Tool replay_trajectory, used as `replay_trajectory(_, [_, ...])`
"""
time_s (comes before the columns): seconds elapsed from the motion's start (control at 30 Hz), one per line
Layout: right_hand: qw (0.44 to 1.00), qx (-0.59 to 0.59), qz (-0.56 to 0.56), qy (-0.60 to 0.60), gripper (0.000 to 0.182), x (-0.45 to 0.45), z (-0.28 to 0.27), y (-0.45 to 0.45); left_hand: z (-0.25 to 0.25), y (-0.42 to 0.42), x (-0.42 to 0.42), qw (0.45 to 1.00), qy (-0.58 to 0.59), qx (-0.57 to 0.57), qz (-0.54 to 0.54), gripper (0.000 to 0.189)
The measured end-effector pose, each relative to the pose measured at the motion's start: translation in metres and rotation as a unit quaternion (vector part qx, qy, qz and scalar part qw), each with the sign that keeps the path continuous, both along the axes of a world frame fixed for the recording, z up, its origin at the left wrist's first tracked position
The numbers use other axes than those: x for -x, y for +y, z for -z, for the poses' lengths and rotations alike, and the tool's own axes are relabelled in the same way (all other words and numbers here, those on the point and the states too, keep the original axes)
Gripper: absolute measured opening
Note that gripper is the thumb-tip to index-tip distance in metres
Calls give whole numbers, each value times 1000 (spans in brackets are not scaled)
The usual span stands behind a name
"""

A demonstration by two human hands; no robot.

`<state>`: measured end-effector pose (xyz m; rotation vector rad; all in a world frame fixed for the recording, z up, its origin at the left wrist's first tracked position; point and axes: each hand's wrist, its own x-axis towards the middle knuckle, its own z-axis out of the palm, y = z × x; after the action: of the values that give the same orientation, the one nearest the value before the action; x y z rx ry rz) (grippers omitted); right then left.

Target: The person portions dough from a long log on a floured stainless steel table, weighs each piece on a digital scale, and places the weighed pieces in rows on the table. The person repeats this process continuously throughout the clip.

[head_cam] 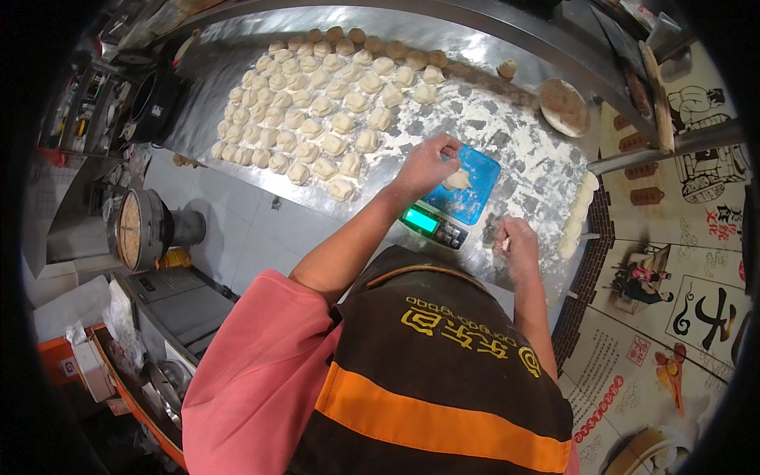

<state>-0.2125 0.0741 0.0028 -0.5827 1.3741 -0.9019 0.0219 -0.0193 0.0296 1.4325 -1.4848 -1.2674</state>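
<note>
A digital kitchen scale [435, 225] with a lit green display sits at the front of the floured steel worktop [469, 119]. A lump of dough [457, 180] rests on its blue tray [484, 172]. Over the tray's left side is my left hand [430, 157], fingers curled and fingertips right by the lump; whether they pinch anything is hidden. My right hand [518, 240] is to the right of the scale, low over the worktop edge, with its fingers closed around a small bit of dough [506, 243].
Several rows of dough pieces [320, 107] cover the worktop's left half. A long dough roll [579, 217] lies along the right edge. Farther back are a round floury disc [564, 107] and a lone dough piece [506, 68]. A steel shelf edge [475, 29] crosses behind.
</note>
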Motion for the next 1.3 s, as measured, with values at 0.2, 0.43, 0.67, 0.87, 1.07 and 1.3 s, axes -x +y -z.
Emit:
replay_trajectory(0.2, [999,20,-21,18,16,-23,-11,-15,26,-2,1,980,-155,85,94,46])
replay_trajectory(0.43, [987,72,-71,122,19,-45,-2,-52,40,0,6,914,-298,204,183,53])
replay_trajectory(0.67, [966,116,-100,208,30,-62,23,-66,52,8,11,943,-218,216,128,37])
replay_trajectory(0.87, [934,165,-171,266,29,-66,4,-62,51,13,11,971,-141,156,113,36])
replay_trajectory(1.07, [937,169,-188,240,19,-59,1,-58,34,17,10,981,-33,95,165,36])
replay_trajectory(1.3, [881,277,-204,324,16,-58,-25,-58,39,2,11,965,-94,62,235,32])
